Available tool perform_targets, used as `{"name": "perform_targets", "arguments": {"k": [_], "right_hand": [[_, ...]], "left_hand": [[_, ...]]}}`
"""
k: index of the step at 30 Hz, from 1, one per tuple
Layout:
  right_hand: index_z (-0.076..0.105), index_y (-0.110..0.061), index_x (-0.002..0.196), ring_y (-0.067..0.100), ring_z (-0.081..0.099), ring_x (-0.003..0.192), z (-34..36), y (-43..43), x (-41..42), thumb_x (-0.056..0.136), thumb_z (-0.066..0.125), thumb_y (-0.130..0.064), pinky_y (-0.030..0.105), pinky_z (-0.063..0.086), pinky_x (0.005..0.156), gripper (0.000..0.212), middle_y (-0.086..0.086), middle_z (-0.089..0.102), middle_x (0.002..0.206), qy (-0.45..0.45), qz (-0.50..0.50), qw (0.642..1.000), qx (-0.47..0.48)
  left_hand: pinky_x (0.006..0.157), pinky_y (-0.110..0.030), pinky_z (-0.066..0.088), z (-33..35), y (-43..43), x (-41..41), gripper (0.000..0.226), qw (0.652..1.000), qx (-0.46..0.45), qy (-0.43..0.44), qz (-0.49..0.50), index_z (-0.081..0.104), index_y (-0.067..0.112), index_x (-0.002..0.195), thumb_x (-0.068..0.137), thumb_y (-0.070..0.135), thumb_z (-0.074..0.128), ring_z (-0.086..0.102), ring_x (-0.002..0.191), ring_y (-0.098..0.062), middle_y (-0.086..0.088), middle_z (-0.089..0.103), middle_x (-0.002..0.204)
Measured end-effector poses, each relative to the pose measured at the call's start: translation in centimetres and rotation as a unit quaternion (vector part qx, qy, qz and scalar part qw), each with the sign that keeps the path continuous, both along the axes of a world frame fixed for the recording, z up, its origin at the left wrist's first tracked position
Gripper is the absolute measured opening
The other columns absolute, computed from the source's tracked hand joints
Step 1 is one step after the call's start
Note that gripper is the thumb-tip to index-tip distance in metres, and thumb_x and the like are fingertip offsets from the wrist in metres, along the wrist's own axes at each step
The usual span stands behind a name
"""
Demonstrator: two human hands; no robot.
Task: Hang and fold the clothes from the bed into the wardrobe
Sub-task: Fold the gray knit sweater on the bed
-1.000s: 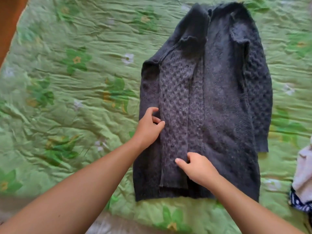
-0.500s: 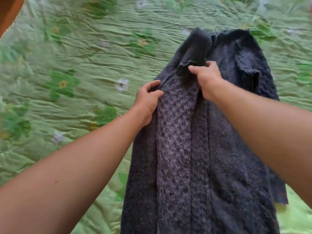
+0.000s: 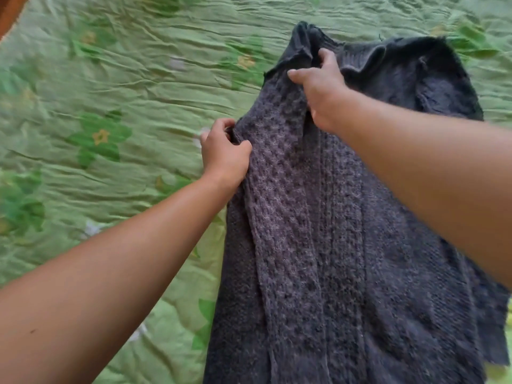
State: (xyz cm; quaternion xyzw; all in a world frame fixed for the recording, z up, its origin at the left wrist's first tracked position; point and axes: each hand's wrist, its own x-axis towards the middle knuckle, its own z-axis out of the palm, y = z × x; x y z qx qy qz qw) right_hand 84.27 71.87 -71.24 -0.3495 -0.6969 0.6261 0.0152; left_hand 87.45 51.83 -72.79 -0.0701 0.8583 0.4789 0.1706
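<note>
A dark grey knitted cardigan (image 3: pixel 346 245) lies lengthwise on the bed, its collar at the far end and one sleeve folded in along its left side. My left hand (image 3: pixel 224 153) pinches the cardigan's left edge about a third of the way down from the collar. My right hand (image 3: pixel 321 87) grips the knit near the collar, where the folded sleeve meets the shoulder, and the cloth bunches up under its fingers. The cardigan's lower hem runs out of the frame at the bottom.
A wrinkled green bedspread (image 3: pixel 116 167) with a flower print covers the bed to the left of and behind the cardigan. A strip of orange-brown surface (image 3: pixel 11 12) shows at the top left corner.
Both hands have moved up the cardigan from its lower half towards the collar. My right hand has gone from resting on the sleeve to gripping the collar end. The view has come closer.
</note>
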Motion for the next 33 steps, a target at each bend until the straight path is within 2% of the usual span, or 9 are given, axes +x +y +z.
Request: {"name": "perform_targets", "arguments": {"k": [4,7,9,12,16,20,25,29,33], "right_hand": [[0.039,-0.020,0.152,0.020,0.048,0.133,0.1,-0.8,10.0,0.097,0.060,-0.029,0.032,0.040,0.109,0.060,0.005,0.049,0.147,0.022,0.124,0.960,0.251],[0.039,-0.014,0.154,0.032,0.024,0.151,-0.8,-2.3,21.8,0.099,0.057,-0.036,0.050,0.020,0.123,0.062,0.015,0.032,0.161,-0.074,0.268,0.849,0.450],[0.027,-0.020,0.159,0.032,0.007,0.155,-1.1,-4.0,29.0,0.100,0.047,-0.048,0.059,0.012,0.122,0.068,0.012,0.015,0.168,-0.136,0.330,0.790,0.498],[0.016,-0.023,0.162,0.027,-0.006,0.156,-1.1,-5.1,36.9,0.101,0.038,-0.055,0.056,0.010,0.124,0.072,0.009,-0.001,0.170,-0.179,0.378,0.789,0.450],[0.061,-0.011,0.138,0.035,0.042,0.140,0.1,-3.2,41.9,0.096,0.061,-0.036,0.054,0.037,0.113,0.048,0.017,0.046,0.150,-0.113,0.170,0.878,0.432],[0.046,-0.015,0.146,0.043,0.041,0.131,0.7,2.2,46.2,0.094,0.064,-0.033,0.057,0.037,0.104,0.058,0.021,0.041,0.147,-0.296,-0.102,0.878,0.363],[0.044,-0.007,0.145,0.039,0.057,0.120,0.0,5.5,49.7,0.089,0.075,-0.032,0.046,0.044,0.100,0.069,0.018,0.063,0.123,-0.328,-0.167,0.921,0.126],[0.069,-0.005,0.106,0.026,0.064,0.088,0.0,6.2,48.8,0.087,0.077,-0.022,0.034,0.046,0.073,0.027,0.008,0.071,0.095,-0.269,-0.159,0.950,0.013],[0.059,-0.012,0.087,0.026,0.056,0.080,3.0,5.1,48.5,0.085,0.064,-0.015,0.034,0.038,0.065,0.006,0.005,0.061,0.083,-0.142,-0.232,0.948,0.163]], "left_hand": [[0.110,-0.038,0.036,1.0,0.2,3.4,0.053,0.958,-0.172,0.183,-0.137,0.054,0.022,0.138,0.086,0.023,0.066,0.044,0.121,-0.028,-0.010,0.038,0.130],[0.115,-0.052,0.028,0.9,0.6,8.7,0.055,0.882,-0.172,0.296,-0.325,0.053,0.019,0.143,0.091,0.028,0.064,0.034,0.143,-0.033,-0.015,0.041,0.149],[0.122,-0.054,0.014,-0.1,0.6,12.4,0.065,0.831,-0.214,0.270,-0.437,0.034,0.018,0.155,0.098,0.040,0.053,0.012,0.153,-0.031,-0.014,0.024,0.163],[0.122,-0.056,0.002,-1.9,-0.2,16.2,0.072,0.747,-0.340,0.261,-0.508,0.008,0.022,0.161,0.101,0.055,0.031,-0.010,0.154,-0.029,-0.011,-0.003,0.168],[0.122,-0.058,0.008,-0.8,0.5,18.9,0.068,0.770,-0.334,0.246,-0.485,0.012,0.021,0.160,0.102,0.046,0.038,-0.004,0.154,-0.032,-0.015,0.004,0.167],[0.121,-0.054,0.022,1.3,1.9,24.9,0.062,0.761,-0.230,0.277,-0.539,0.031,0.015,0.155,0.100,0.035,0.051,0.018,0.152,-0.033,-0.017,0.026,0.161],[0.114,-0.037,0.037,3.1,4.1,32.3,0.052,0.822,-0.083,0.146,-0.544,0.039,0.017,0.152,0.101,0.026,0.050,0.035,0.141,-0.017,0.000,0.038,0.152],[0.107,-0.033,0.043,3.5,5.9,35.7,0.043,0.881,-0.010,0.028,-0.471,0.048,0.019,0.145,0.102,0.021,0.051,0.051,0.121,-0.008,0.006,0.050,0.135],[0.104,-0.034,0.048,4.9,7.3,36.6,0.032,0.941,0.072,-0.110,-0.311,0.059,0.020,0.133,0.101,0.018,0.053,0.061,0.112,-0.009,0.002,0.064,0.124]]}}
